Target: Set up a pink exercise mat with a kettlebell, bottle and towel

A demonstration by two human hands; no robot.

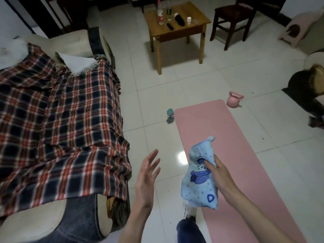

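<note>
A pink exercise mat (226, 130) lies unrolled on the tiled floor, running from the lower right toward the middle. Just off its far right corner stands a pink kettlebell (234, 100). Beside the mat's far left corner a teal bottle (170, 115) stands on the floor. My right hand (217, 170) grips a light blue towel (199, 174) with dark blue cartoon prints, holding it bunched above the mat's left edge. My left hand (146, 174) hovers over the floor to the left of the towel, fingers spread and holding nothing.
A sofa (57, 109) draped in a red and navy plaid blanket fills the left side. A wooden table (177, 28) carrying bottles and small items stands at the back, with a dark chair (233, 18) to its right. An armchair edge (308, 85) is at the right. My leg and shoe (190, 218) are at the bottom.
</note>
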